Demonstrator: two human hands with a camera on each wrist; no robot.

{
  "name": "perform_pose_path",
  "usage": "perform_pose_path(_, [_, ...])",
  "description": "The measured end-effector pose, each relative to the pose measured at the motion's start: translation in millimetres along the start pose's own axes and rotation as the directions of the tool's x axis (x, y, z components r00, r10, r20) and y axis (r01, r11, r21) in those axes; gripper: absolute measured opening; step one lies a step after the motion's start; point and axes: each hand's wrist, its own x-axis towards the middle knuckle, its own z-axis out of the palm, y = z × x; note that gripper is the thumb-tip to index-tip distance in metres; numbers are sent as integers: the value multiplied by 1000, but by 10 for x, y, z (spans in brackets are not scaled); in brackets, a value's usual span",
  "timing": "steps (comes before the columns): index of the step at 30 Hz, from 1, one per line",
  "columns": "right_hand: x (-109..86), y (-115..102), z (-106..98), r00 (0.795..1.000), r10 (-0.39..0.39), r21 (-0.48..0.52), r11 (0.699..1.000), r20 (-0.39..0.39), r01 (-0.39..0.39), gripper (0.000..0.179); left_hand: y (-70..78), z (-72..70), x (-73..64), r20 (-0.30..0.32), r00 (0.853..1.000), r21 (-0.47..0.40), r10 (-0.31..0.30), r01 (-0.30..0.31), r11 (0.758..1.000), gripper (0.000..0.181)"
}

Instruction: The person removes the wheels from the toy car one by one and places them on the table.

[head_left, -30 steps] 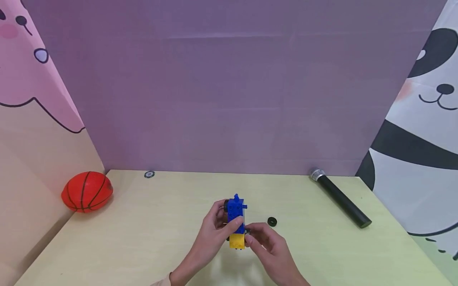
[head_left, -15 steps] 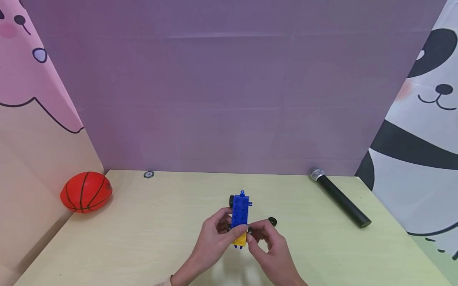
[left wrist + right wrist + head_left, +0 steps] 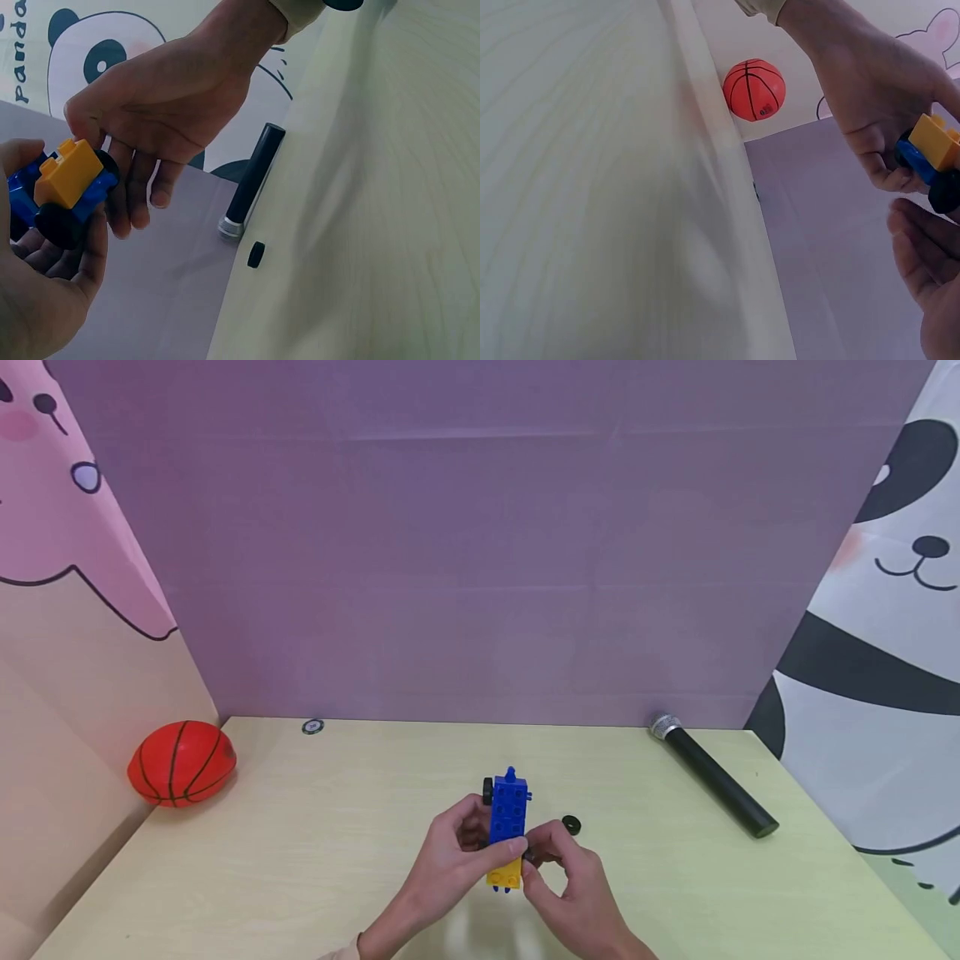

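A toy car of blue and yellow building bricks (image 3: pixel 508 810) is held above the table in my left hand (image 3: pixel 453 864), thumb across its top. At its far left end sits a black wheel (image 3: pixel 488 791); a bare blue axle stub sticks out on the far right. My right hand (image 3: pixel 570 889) pinches a black wheel (image 3: pixel 528 855) at the car's near right side, beside the yellow brick (image 3: pixel 71 174). In the left wrist view, wheels show on both sides of the yellow end. A loose black wheel (image 3: pixel 572 825) lies on the table just beyond my right hand.
A black microphone (image 3: pixel 716 777) with a silver head lies at the table's right. On the left stands a red ball with black basketball lines (image 3: pixel 182 764). A small round chip (image 3: pixel 312 727) lies by the back edge, before a purple backdrop (image 3: pixel 480 543).
The car has shifted slightly right in my left hand, and the left thumb now lies nearer its yellow end. My right hand stays at the near right wheel. The loose wheel has not moved.
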Motion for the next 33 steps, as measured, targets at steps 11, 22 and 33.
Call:
perform_pose_path(11, [-4,28,-31,999,-35,45,998,24,34,28,9,-25,-4,8,1000,-25,25,-25,999,31])
perform_pose_path(22, [-14,-11,-25,984,172,213,961,43,-177,18,35,57,-35,-68,998,-18,8,-9,1000,32])
perform_pose_path(33, [-38,-8,-5,983,184,232,955,23,-184,19,-3,60,-24,-71,997,-64,23,-28,998,54])
